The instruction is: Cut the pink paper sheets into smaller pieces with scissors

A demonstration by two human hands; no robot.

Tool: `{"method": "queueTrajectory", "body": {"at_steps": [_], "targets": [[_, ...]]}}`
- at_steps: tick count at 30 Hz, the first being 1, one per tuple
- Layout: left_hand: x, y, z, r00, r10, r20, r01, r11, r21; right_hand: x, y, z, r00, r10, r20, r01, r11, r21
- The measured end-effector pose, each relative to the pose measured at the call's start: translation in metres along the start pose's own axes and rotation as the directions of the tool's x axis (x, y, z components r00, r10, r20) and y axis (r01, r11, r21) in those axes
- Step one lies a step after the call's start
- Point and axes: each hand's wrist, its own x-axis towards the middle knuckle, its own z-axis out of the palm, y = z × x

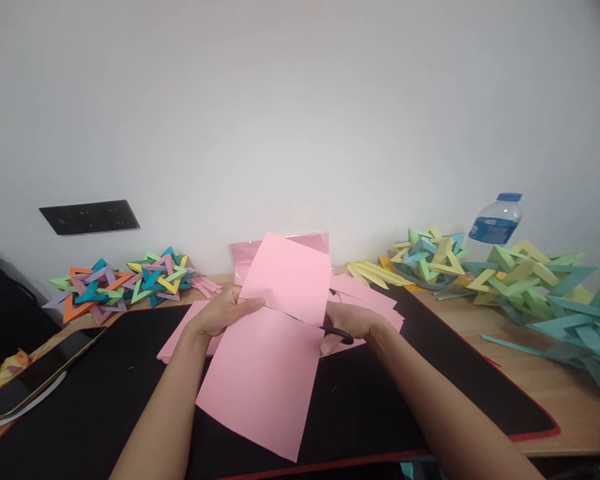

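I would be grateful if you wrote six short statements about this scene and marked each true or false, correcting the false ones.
1. The left hand holds some paper, and the right hand holds scissors. True.
2. The paper in the left hand is green. False: it is pink.
3. The bottle has a blue cap. True.
4. In the picture, the bottle is left of the scissors. False: it is to the right of them.
5. A phone lies at the left side of the picture. True.
6. The left hand is touching the phone. False: the phone lies apart from it.
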Motion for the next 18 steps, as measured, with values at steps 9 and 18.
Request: {"method": "queueTrajectory", "body": {"at_steps": [9,18], "targets": [[0.0,-0.001,0.001,0.999,0.007,0.031,-0.006,1.0,-0.026,0.0,0.006,-0.003,0.997,0.079,0.02,-0.08,0.995,0.064],[0.001,-0.003,0.0,1.0,0.006,0.02,-0.006,1.0,-0.007,0.0,0.012,-0.006,0.992,0.129,0.013,-0.129,0.991,0.039]]}}
